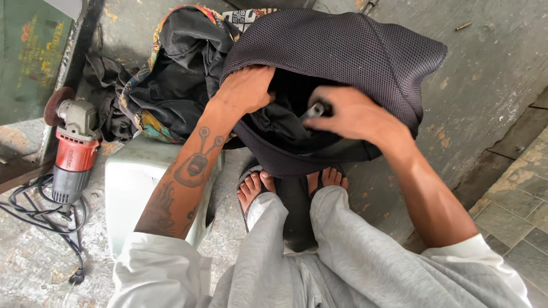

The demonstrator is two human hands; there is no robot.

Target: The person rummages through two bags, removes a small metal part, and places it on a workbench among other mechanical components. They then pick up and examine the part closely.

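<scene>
Item 1: black mesh backpack (pixel 354 51), sitting at 12 o'clock in the head view, opening facing you, lower rim hanging just above your sandalled feet (pixel 288 185). Item 2: your left hand (pixel 246 88), reaching in at approx. 11 o'clock of the bag mouth, fingers curled shut on the black inner fabric at the rim, holding it open. Item 3: your right hand (pixel 357 117), coming in from 3 o'clock, fingers closed round a small grey metal tool (pixel 314 110); only its end is showing, rest hidden by the hand, so exact kind can't be told. Item 4: dark clothing w/ a multicoloured patterned trim (pixel 171 74), lying bunched at 10 o'clock, touching the bag's left side. Item 5: white plastic container (pixel 131 182), standing at 8 o'clock, under your left forearm. Item 6: red and grey angle grinder (pixel 71 151), lying at 9 o'clock on the concrete floor (pixel 491 74), its black cable (pixel 40 214) coiling beside it toward 7 o'clock. Item 7: green metal surface (pixel 31 57), filling the 10–11 o'clock corner. You're wearing grey trousers (pixel 354 262), legs filling 6 o'clock.
</scene>
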